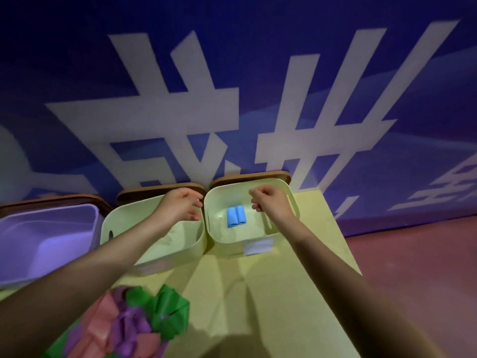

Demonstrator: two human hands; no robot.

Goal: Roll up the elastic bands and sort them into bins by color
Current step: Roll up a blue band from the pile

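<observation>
Over the right bin (291, 200), both empty hands, left hand (180, 206) and right hand (271, 204), hover with loosely curled fingers above 2 rolled blue bands (236, 217).

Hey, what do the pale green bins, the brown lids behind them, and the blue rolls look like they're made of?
Pale green bins: probably moulded plastic, with smooth matte walls, rounded corners and cut-out handle slots. Brown lids propped behind them: possibly wood or bamboo, flat with a warm brown tone, though no grain is visible. Blue rolls in the right bin: thin, flexible sheet, likely rubbery elastic, coiled tight.
</observation>
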